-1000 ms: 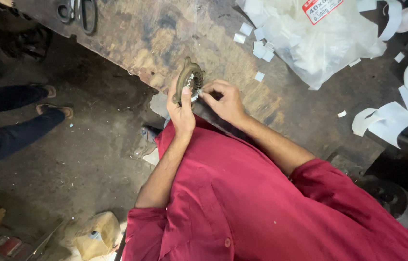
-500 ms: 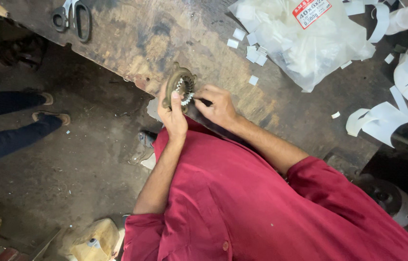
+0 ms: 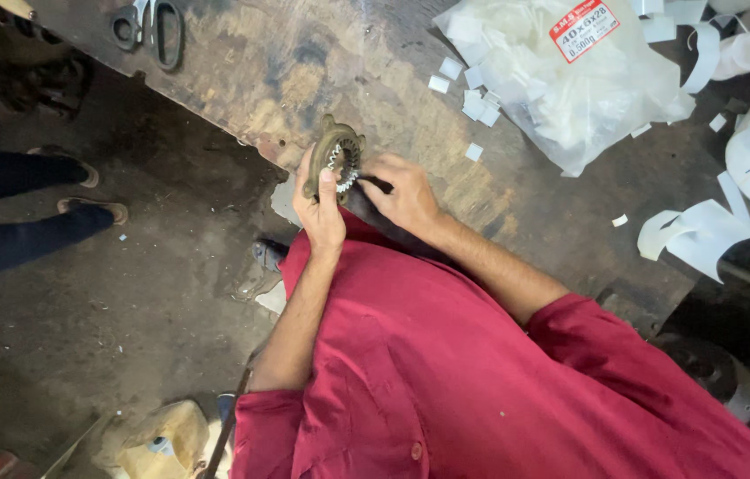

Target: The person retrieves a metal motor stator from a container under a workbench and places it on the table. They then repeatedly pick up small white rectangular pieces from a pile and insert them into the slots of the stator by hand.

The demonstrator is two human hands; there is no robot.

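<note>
A brass-coloured ring with inner teeth [image 3: 336, 151] is held upright at the edge of a worn wooden workbench [image 3: 242, 80]. My left hand [image 3: 320, 211] grips the ring from below, its thumb lying across the teeth. My right hand [image 3: 403, 191] is at the ring's right side, fingertips pinched on something small and dark against the teeth; what it is I cannot make out. Both arms wear red sleeves.
Scissors [image 3: 149, 25] lie at the bench's far left. A clear plastic bag of white pieces [image 3: 561, 80], small white squares [image 3: 473, 99] and white paper strips [image 3: 703, 231] lie to the right. Another person's legs and shoes [image 3: 47, 200] stand on the dirty floor to the left. A yellowish bag [image 3: 162, 439] lies below.
The hands stay together on the ring with the same grip. The ring has turned a little in my left hand, and the view has shifted slightly.
</note>
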